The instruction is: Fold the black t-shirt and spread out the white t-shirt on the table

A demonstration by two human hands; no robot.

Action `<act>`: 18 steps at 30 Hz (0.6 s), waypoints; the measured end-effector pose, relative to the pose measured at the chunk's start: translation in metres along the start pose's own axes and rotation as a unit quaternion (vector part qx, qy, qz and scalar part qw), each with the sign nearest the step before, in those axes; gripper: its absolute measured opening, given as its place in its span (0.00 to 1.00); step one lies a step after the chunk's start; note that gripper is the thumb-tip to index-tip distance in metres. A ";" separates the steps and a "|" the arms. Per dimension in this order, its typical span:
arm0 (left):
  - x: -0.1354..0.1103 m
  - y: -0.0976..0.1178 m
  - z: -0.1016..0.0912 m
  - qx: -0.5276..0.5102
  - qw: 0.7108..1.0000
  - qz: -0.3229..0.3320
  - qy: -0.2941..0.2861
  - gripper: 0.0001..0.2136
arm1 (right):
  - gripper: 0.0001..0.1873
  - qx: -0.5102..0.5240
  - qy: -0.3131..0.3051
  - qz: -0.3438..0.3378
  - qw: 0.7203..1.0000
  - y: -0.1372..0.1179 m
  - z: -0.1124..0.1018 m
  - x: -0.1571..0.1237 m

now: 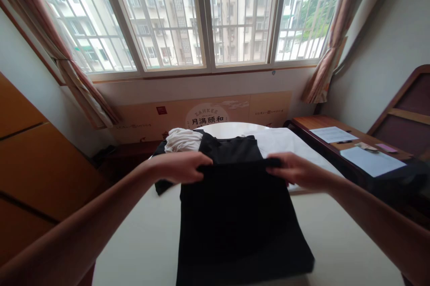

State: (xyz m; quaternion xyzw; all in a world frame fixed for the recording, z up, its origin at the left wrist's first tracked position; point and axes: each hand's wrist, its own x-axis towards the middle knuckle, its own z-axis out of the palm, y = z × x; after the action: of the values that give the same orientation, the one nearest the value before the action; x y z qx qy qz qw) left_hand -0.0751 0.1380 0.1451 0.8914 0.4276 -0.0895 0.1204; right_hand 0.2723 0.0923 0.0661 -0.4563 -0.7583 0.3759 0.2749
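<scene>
A black garment, of a kind I cannot make out, is stretched between my two hands over the white table. My left hand pinches its upper left corner. At the upper right corner, the fingers of my right hand are closed on the cloth. The garment spreads from that raised edge down toward me. Just beyond it lies a folded black garment. Beside that, a crumpled white cloth rests on dark fabric at the left, and a white cloth lies flat at the right.
A wooden desk on the right bears paper sheets and a pen. Past the table is a printed cardboard panel under a barred window. An orange-brown cabinet stands at the left, a chair at the right.
</scene>
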 end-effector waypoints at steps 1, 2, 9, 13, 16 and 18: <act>0.024 -0.003 -0.015 0.015 1.000 -0.004 0.016 0.14 | 0.16 -0.025 0.021 0.011 0.999 0.002 -0.014 0.031; 0.045 -0.006 -0.026 0.019 0.997 -0.044 0.061 0.13 | 0.14 -0.075 0.063 0.038 0.995 0.004 -0.027 0.061; 0.096 -0.011 0.000 0.026 0.944 -0.211 0.252 0.18 | 0.29 -0.250 0.224 0.165 0.927 0.021 -0.029 0.150; 0.063 0.000 0.055 0.017 0.954 -0.221 0.204 0.17 | 0.23 -0.267 0.152 0.209 0.928 0.042 0.009 0.113; 0.035 0.004 0.093 0.002 0.937 -0.317 0.145 0.20 | 0.23 -0.245 0.125 0.243 0.930 0.057 0.029 0.085; 0.021 0.001 0.112 -0.033 0.932 -0.335 0.132 0.23 | 0.23 -0.217 0.129 0.247 0.936 0.063 0.035 0.075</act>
State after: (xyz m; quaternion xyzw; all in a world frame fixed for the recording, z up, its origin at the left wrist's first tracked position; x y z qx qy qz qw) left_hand -0.0678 0.1207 0.0331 0.6956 0.7162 0.0082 0.0555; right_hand 0.2437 0.1677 -0.0004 -0.7221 -0.6431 0.1958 0.1633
